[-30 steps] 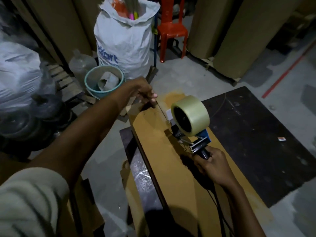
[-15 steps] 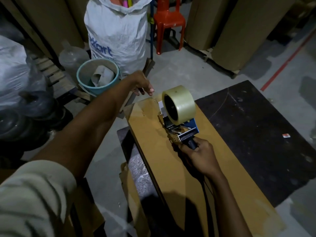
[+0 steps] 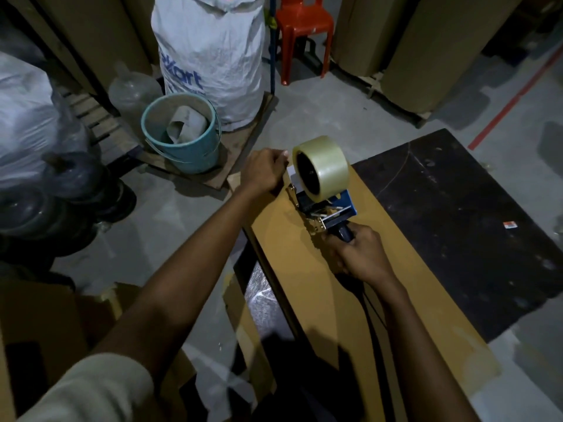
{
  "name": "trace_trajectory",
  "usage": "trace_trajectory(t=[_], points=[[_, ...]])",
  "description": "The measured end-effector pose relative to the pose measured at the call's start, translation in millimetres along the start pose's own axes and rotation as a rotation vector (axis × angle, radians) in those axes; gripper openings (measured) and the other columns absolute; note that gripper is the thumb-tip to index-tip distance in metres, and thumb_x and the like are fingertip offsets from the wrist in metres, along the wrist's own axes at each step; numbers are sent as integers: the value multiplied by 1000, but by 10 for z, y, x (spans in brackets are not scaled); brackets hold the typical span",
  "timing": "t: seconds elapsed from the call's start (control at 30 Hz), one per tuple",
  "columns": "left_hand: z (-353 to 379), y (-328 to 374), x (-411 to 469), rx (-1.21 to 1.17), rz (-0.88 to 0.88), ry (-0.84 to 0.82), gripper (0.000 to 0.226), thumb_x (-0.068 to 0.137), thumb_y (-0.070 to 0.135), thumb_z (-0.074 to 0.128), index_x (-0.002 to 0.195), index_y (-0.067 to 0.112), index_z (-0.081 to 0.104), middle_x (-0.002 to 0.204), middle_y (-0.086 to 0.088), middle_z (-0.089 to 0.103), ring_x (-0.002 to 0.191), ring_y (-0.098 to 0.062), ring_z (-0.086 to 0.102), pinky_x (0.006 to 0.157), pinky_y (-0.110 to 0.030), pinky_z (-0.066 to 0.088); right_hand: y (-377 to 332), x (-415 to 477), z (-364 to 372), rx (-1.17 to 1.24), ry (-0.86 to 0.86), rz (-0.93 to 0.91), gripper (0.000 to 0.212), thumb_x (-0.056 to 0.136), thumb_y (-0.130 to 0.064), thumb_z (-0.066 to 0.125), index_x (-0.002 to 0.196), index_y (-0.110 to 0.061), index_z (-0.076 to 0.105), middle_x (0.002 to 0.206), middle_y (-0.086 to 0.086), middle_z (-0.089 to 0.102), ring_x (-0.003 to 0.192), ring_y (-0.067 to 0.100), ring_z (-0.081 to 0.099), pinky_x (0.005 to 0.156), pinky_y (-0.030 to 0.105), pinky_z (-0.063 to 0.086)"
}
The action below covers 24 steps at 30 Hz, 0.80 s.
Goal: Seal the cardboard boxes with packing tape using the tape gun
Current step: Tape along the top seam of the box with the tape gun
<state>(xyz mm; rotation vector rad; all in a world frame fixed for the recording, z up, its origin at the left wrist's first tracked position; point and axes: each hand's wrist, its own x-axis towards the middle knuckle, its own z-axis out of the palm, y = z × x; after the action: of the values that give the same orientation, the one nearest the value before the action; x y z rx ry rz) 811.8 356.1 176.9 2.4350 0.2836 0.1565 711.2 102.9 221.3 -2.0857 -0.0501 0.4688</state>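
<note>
Tape gun (image 3: pixel 323 208), blue, clear tape roll (image 3: pixel 323 167) mounted: is sitting on the flat cardboard box (image 3: pixel 350 300) near its far end. Right hand (image 3: pixel 359 254) is gripping the handle. Left hand (image 3: pixel 265 172) is curling at the box's far edge, just beside the roll; whether it is holding anything cannot be told.

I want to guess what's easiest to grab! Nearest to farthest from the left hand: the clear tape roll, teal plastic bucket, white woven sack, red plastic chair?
1. Clear tape roll, right beside the left hand, on the blue tape gun.
2. Teal plastic bucket, on the floor to its left.
3. White woven sack, behind the bucket.
4. Red plastic chair, farthest back.
</note>
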Motion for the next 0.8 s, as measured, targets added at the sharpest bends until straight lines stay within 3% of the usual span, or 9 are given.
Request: trace_trajectory(t=[0.1,0.17,0.23,0.33,0.43,0.53,0.63,0.7,0.8], points=[[80,-152,-96,17,-34,105,53,103,57,40,72,22,66,66,-4,68,78,-28,69,63,-34,46,-21,-44,-2,-47,-3,-22,31,89,-29,72,60,-30,63,57,-3,65,47,11,55,53,27,41],[63,-126,-54,47,-22,103,47,103,52,45,90,22,78,80,-9,75,89,-30,70,65,-31,41,-26,-71,-24,-59,-3,-36,29,88,-32,72,61,-36,65,57,-1,65,48,12,55,54,28,42],[79,-102,-20,104,-15,106,40,102,49,48,110,25,78,95,-12,76,100,-31,68,68,-30,36,16,-108,-73,-77,-12,-39,25,88,-35,72,65,-30,65,59,4,64,50,17,56,54,29,43],[90,-122,-35,130,-36,79,41,102,52,48,116,27,77,103,-14,75,105,-34,66,72,-32,40,134,-228,-159,-121,-25,-28,32,89,-37,72,67,-18,58,63,12,64,54,26,58,56,33,46],[80,-94,-50,109,-52,75,42,101,54,48,114,27,77,105,-12,75,107,-34,66,73,-32,39,208,-369,-227,-155,-18,-44,35,92,-34,71,65,-18,55,60,11,61,51,20,55,55,31,43],[63,-50,-39,101,-82,77,38,101,52,51,124,32,73,120,-10,73,115,-32,64,83,-34,45,234,-495,-295,-175,-4,-53,38,93,-28,71,61,-23,52,52,-1,55,48,12,50,52,28,38],[54,-11,-95,114,-91,95,39,101,52,51,125,30,73,122,-8,73,118,-32,63,87,-33,46,330,-635,-357,-202,-20,-64,24,92,-26,74,68,-26,68,56,-10,64,51,6,56,53,24,42],[52,-5,-119,120,-100,86,38,102,49,51,124,28,73,122,-9,73,118,-32,62,87,-33,46,397,-700,-371,-202,-17,-51,13,91,-29,74,80,-23,76,67,-2,71,60,13,64,60,30,49],[28,43,-208,110,116,116,37,104,38,46,118,17,73,114,-15,73,109,-36,64,84,-35,43,435,-713,-352,-172,0,-29,13,89,-26,75,77,-24,74,64,-2,69,56,12,61,56,29,44]])
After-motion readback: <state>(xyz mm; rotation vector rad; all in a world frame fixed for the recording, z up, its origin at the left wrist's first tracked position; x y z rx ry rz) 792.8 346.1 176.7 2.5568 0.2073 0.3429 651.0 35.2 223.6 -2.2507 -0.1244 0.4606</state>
